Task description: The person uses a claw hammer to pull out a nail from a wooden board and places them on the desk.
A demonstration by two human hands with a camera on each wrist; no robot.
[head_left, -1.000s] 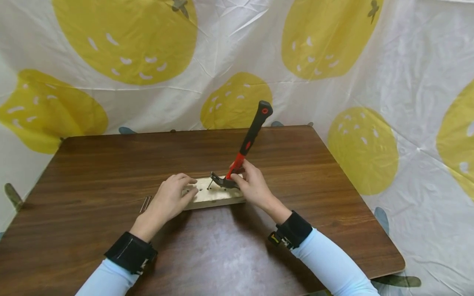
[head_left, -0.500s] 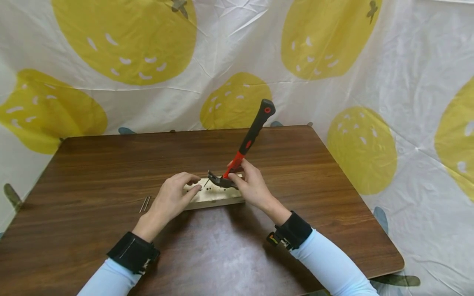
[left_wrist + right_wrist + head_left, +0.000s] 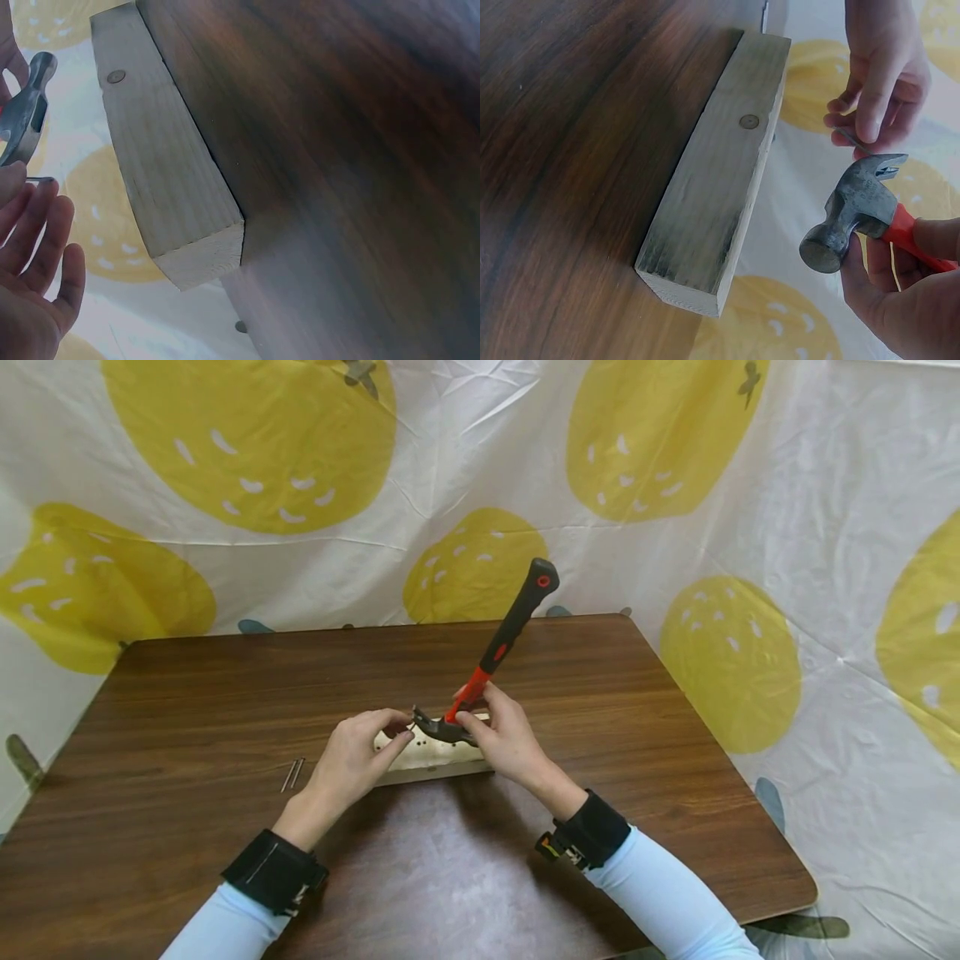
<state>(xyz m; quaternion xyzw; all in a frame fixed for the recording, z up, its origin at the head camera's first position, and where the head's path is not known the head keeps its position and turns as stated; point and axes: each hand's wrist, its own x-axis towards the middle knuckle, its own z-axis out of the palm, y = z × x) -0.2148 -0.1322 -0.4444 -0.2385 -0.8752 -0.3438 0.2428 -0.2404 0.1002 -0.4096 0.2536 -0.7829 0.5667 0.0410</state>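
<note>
My right hand [image 3: 510,739] grips the claw hammer [image 3: 512,622] low on its red neck, close to the head, with the black handle tilted up and away. In the right wrist view the steel hammer head [image 3: 861,199] has its claw turned toward my left hand [image 3: 889,82]. A thin nail [image 3: 851,140] is pinched between the left thumb and fingers, its one end at the claw; whether it still sits in the slot I cannot tell. Both hands are over the pale wooden block [image 3: 438,769], which has several dark holes in its top. My left hand hides the block's left end.
Loose nails [image 3: 293,774] lie on the brown table [image 3: 225,710] left of the block. Behind the table and along its right side hangs a white curtain [image 3: 465,452] with yellow fruit prints.
The hammer has shifted slightly left, carrying the nail in its claw away from the holes. My left thumb and fingers have closed on the nail.
</note>
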